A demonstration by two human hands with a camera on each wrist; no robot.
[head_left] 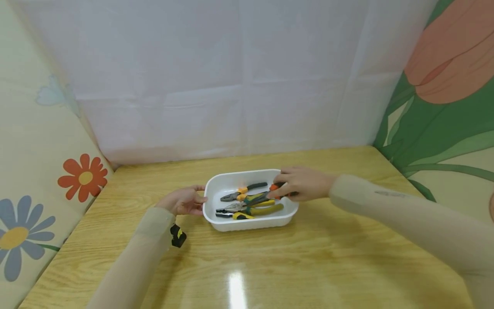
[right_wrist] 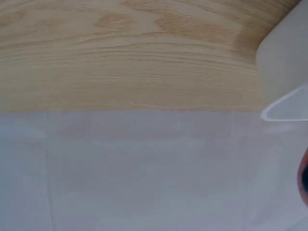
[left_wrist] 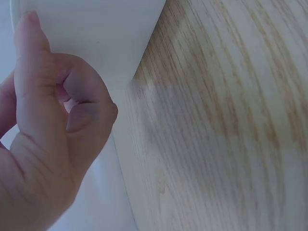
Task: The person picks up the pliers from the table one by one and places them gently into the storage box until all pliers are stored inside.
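A white plastic tray (head_left: 251, 224) stands on the table with several pliers lying in it. At its left end my left hand (head_left: 186, 201) grips the tray; in the left wrist view the thumb (left_wrist: 33, 62) lies at the rim and the other fingers curl against the outer wall. Over the tray's right end, my right hand (head_left: 302, 183) holds pliers with red and black handles (head_left: 275, 186), their grey head pointing down-left over the other tools. Beside them lie pliers with orange and black handles (head_left: 230, 197) and yellow-green handled pliers (head_left: 270, 209). Yellow and black handled pliers (head_left: 242, 216) lie nearest the front wall.
The wood-grain table (head_left: 308, 266) extends around the tray. A small black and yellow object (head_left: 178, 236) is beside the left wrist. Behind the table hangs a pale cloth (head_left: 231, 107), with flower-patterned panels (head_left: 34, 180) at the sides.
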